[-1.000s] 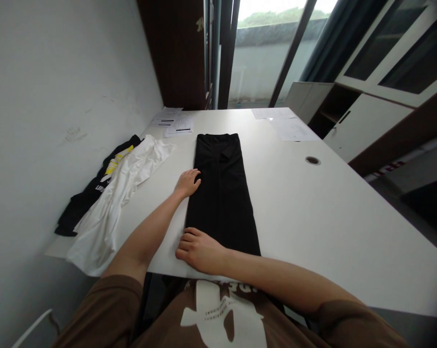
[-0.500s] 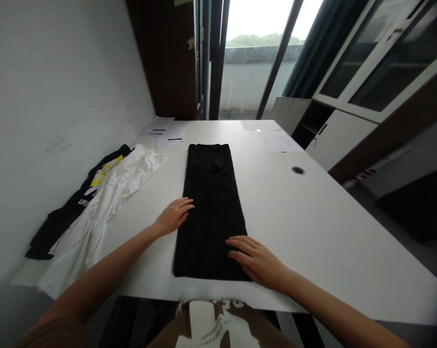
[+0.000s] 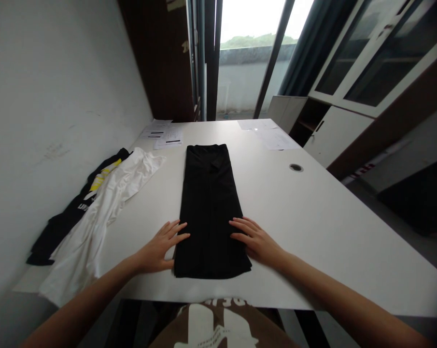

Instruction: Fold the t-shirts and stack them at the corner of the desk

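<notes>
A black folded garment (image 3: 209, 208) lies lengthwise on the white table (image 3: 276, 217), its waistband end away from me and its wider end near the front edge. My left hand (image 3: 162, 246) rests at its lower left edge, fingers spread, fingertips on the cloth. On the opposite side my right hand (image 3: 258, 240) lies with its fingertips on the lower right edge, fingers apart. Neither hand grips anything.
White cloth (image 3: 102, 212) and a black garment with yellow print (image 3: 68, 220) lie by the left wall. Papers (image 3: 168, 136) are at the back left, more sheets (image 3: 276, 137) at the back right. A round hole (image 3: 296, 167) is in the tabletop.
My left hand has moved toward me and spread its fingers along the garment's edge. My right hand has shifted slightly away from me. The garment's near right corner now looks less straight.
</notes>
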`<state>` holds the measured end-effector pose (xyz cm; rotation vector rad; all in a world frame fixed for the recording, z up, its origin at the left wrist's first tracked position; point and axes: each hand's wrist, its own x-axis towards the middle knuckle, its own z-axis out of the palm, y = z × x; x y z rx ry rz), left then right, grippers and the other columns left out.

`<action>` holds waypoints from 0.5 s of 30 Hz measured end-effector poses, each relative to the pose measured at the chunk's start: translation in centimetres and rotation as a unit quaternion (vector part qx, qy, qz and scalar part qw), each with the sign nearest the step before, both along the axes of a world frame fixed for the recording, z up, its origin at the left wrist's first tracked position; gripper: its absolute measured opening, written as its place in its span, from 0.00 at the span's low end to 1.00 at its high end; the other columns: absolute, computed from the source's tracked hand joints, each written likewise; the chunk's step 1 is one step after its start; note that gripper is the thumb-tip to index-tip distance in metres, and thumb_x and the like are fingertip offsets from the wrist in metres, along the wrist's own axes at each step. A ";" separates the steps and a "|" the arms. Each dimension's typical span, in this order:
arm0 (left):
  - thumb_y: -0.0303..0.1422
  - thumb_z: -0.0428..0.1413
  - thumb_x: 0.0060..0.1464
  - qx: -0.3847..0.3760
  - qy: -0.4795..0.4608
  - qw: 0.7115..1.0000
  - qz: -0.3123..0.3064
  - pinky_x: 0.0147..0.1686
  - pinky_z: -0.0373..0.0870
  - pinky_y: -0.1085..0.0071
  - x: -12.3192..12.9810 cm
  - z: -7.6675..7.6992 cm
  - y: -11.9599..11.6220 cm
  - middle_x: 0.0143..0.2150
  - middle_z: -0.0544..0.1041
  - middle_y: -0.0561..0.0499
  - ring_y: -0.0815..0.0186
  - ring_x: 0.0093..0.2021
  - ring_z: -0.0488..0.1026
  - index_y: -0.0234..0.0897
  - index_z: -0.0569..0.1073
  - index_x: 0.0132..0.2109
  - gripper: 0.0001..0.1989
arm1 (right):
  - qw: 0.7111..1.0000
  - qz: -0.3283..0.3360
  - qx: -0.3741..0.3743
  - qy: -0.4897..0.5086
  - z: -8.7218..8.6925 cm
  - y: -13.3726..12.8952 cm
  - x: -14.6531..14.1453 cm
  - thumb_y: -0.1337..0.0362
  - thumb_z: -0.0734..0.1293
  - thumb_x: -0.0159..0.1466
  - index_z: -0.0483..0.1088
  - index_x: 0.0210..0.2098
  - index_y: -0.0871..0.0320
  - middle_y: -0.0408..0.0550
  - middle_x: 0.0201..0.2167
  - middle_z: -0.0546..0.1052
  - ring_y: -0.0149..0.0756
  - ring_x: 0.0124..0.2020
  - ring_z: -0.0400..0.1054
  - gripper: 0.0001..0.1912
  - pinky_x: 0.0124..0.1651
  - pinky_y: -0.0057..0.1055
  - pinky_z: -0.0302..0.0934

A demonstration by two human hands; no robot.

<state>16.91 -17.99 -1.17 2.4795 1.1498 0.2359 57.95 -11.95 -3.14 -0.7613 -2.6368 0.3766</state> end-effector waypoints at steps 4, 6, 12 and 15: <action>0.25 0.57 0.57 0.061 -0.004 0.998 0.015 0.74 0.44 0.43 0.6 -1.3 -0.2 0.76 0.56 0.49 0.51 0.76 0.46 0.50 0.64 0.70 0.35 | 1.000 -0.009 0.019 0.004 -0.1 1.4 -0.4 0.78 0.63 0.58 0.75 0.56 0.56 0.56 0.68 0.67 0.48 0.68 0.60 0.28 0.71 0.56 0.52; 0.19 0.52 0.57 0.081 -0.006 0.997 0.004 0.74 0.46 0.44 0.6 -1.6 -0.1 0.74 0.61 0.51 0.54 0.76 0.50 0.51 0.67 0.68 0.35 | 0.999 0.030 0.003 -0.012 0.6 1.3 -0.5 0.72 0.67 0.60 0.72 0.61 0.56 0.58 0.68 0.66 0.49 0.69 0.59 0.29 0.72 0.57 0.50; 0.22 0.54 0.57 0.091 -0.016 0.996 -0.015 0.74 0.48 0.44 2.0 -1.2 0.8 0.74 0.60 0.50 0.53 0.75 0.52 0.51 0.62 0.72 0.37 | 0.991 0.122 -0.057 -0.006 2.1 -0.4 -2.1 0.59 0.71 0.63 0.69 0.65 0.51 0.56 0.67 0.68 0.51 0.70 0.57 0.31 0.74 0.60 0.41; 0.28 0.59 0.54 0.056 -0.012 0.995 -0.081 0.74 0.44 0.43 3.0 -0.5 1.1 0.76 0.57 0.49 0.49 0.75 0.51 0.51 0.58 0.74 0.42 | 0.987 0.105 -0.115 0.036 2.2 -0.6 -2.7 0.58 0.69 0.66 0.73 0.62 0.51 0.55 0.63 0.73 0.48 0.67 0.63 0.24 0.72 0.57 0.48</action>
